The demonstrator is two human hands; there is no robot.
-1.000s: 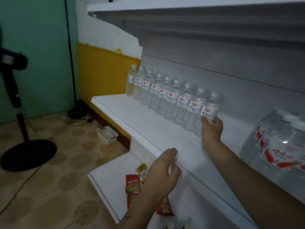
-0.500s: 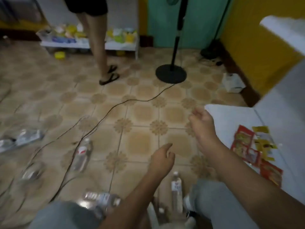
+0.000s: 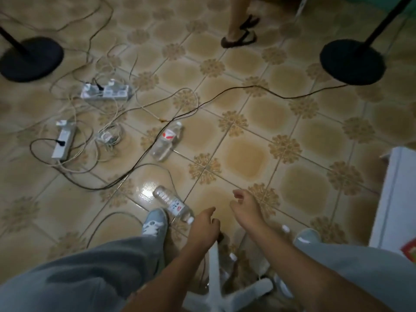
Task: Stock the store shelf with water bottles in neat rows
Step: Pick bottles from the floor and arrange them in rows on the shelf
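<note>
So I'm looking straight down at the patterned beige tiled floor (image 3: pixel 247 154) here, both arms reaching low, I'd guess to grab more stock for the shelf. My left hand (image 3: pixel 206 224) hangs with the fingers loosely bent, holding nothing, right next to the cap end of the nearest clear plastic water bottle with a white label (image 3: pixel 173 204). Whether it's actually touching the cap, I can't tell. My right hand (image 3: pixel 245 206) is out in front, fingers relaxed and a bit spread, also holding nothing.

That near bottle lies flat, long axis diagonal: base pointing up-left, away from me, white cap toward my left hand. Handy, because the neck end is the bit closest to the hand. It's just beside my grey sneaker (image 3: pixel 154 224).

A second clear bottle with a red-and-white label (image 3: pixel 167 140) lies further out, well apart from both hands, cap pointing up-right, next to a black cable (image 3: pixel 225 96). The bottles being loose on the floor is probably why I'm bent down like this. The white corner of the shelf unit (image 3: pixel 398 199) sits at my right.
</note>
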